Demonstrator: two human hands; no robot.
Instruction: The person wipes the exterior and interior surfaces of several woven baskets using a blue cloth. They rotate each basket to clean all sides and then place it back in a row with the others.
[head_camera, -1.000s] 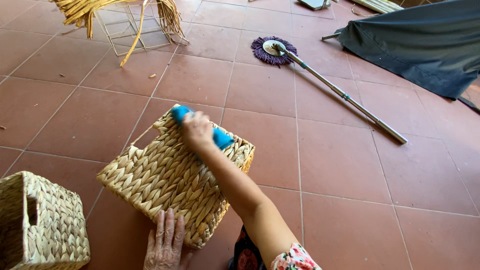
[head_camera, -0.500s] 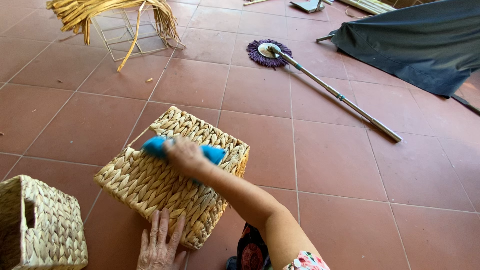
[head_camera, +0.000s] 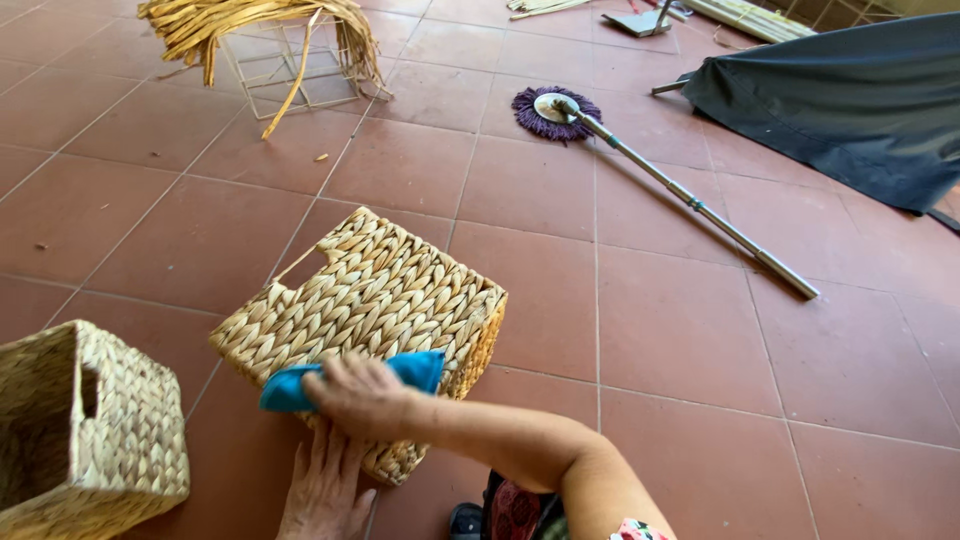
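Observation:
A woven straw basket (head_camera: 372, 292) lies on its side on the red tiled floor. My right hand (head_camera: 358, 396) presses a blue cloth (head_camera: 418, 368) onto the basket's near edge, fingers closed over the cloth. My left hand (head_camera: 326, 488) lies flat below it with its fingers spread, resting on the floor against the basket's near lower edge and holding nothing.
A second woven basket (head_camera: 95, 440) stands upright at the lower left. A mop with a purple head (head_camera: 552, 108) and a long metal handle lies across the floor at the upper right. A dark tarp (head_camera: 850, 100) covers the far right. A wire frame draped with straw strips (head_camera: 272, 45) stands at the top.
My right hand has dragged the blue cloth from the basket's far edge across its face to the near edge. My left hand has stayed at the basket's near side.

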